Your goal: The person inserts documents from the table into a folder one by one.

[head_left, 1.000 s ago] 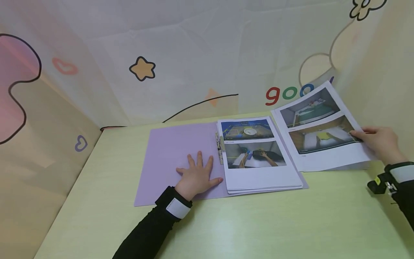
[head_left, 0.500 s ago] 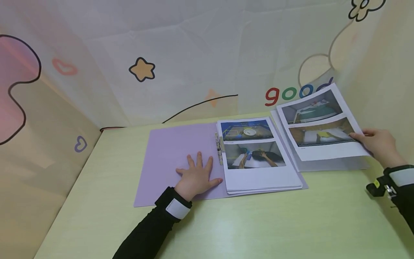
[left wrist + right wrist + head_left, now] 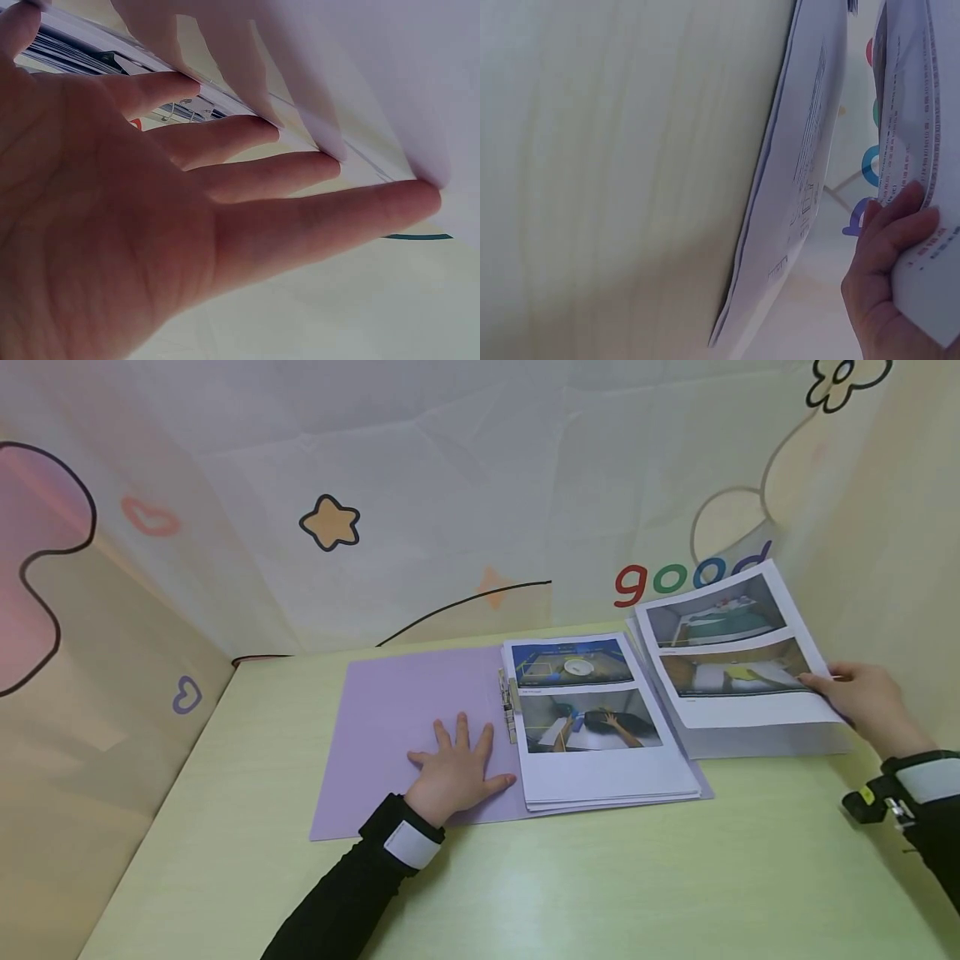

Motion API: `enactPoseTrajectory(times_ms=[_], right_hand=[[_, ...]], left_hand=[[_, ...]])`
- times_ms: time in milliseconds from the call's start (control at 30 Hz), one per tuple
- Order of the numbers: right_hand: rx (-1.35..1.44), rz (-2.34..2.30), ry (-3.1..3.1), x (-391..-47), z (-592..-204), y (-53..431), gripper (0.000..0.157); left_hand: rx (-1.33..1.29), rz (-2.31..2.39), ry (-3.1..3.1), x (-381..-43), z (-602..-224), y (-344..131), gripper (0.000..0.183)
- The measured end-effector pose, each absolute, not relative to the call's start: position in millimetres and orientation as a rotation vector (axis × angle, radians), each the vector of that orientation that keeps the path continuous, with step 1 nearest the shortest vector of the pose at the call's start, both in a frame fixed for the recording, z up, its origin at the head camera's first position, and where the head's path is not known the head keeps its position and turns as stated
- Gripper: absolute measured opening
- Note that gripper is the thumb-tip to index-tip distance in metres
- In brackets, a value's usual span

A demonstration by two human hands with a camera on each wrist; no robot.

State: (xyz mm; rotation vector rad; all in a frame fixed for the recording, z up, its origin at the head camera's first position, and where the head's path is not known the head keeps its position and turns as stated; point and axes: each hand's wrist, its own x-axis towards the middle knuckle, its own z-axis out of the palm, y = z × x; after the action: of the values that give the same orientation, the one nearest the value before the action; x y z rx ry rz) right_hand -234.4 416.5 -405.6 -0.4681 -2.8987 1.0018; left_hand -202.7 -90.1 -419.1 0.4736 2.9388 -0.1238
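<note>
A purple folder (image 3: 390, 718) lies opened out, with printed picture pages (image 3: 607, 777) on its right half and a metal clip (image 3: 509, 706) at its fold. My left hand (image 3: 453, 777) rests on the bare left cover, fingers spread; the left wrist view shows straight fingertips against the surface. To the right, my right hand (image 3: 870, 702) pinches a printed sheet (image 3: 738, 712) with two pictures by its right edge. That sheet is raised over further paper (image 3: 772, 743) lying on the table. Text shows on the raised sheet's underside (image 3: 930, 135) in the right wrist view.
The pale yellow-green table (image 3: 585, 893) runs to a curtain (image 3: 450, 485) with cartoon prints behind it. Wall-like cloth stands close on the right, near my right hand. Both wrists wear black bands.
The sheet in my right hand has lifted off the lower paper, uncovering its near strip, then shifted slightly left. My right hand has moved a little left and down. My left hand stays put.
</note>
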Motion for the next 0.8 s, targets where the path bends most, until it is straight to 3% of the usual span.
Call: enactPoseTrajectory(times_ms=[167,800], right_hand=[[-0.424,1.000,-2.921,-233,-405,412,0.079],[-0.319,0.950,-2.936,-234,-406,388,0.067]], left_hand=[[0.475,-0.124,2.938,-203,-419,-90,0.085],[0.480,-0.142,2.943,-203,-421,-90,0.085]])
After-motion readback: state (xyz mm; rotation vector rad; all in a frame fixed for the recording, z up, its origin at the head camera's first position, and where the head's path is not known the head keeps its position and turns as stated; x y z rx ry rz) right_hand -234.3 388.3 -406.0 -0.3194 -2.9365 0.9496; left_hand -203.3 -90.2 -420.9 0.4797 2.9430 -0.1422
